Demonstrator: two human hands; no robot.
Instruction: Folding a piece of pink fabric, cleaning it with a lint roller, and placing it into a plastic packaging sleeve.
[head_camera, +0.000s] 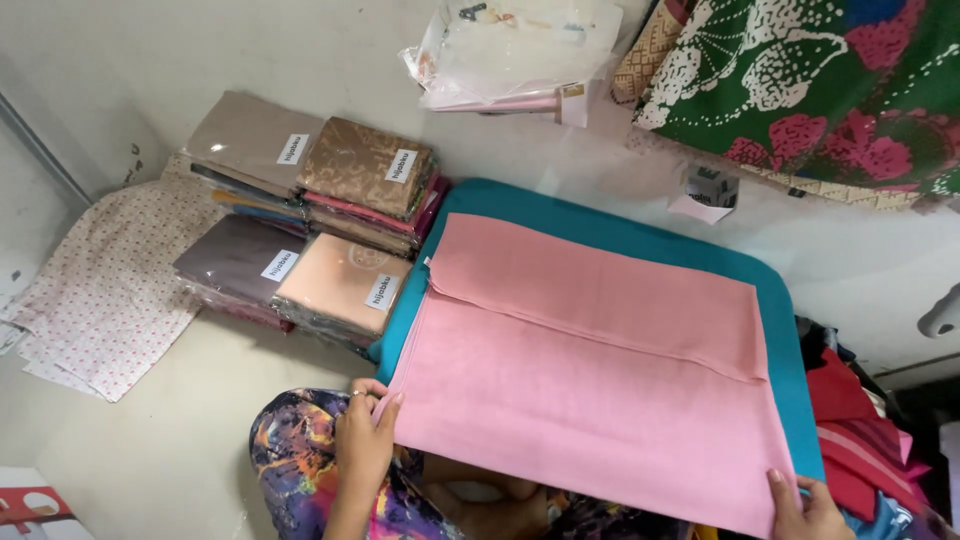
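A pink cloth (590, 370) lies folded flat on a teal cushion (620, 235), with a fold line running across its upper part. My left hand (362, 432) pinches the cloth's near left corner. My right hand (805, 508) grips the near right corner at the bottom edge of the view. My lap in multicoloured patterned fabric (295, 460) sits just under the near edge of the cloth.
Stacks of packaged folded cloths (320, 225) in clear bags stand left of the cushion. A spotted white cloth (105, 290) lies on the floor at far left. Empty clear bags (515, 50) lie at the top. Green floral fabric (820, 80) and red clothes (860, 430) are at right.
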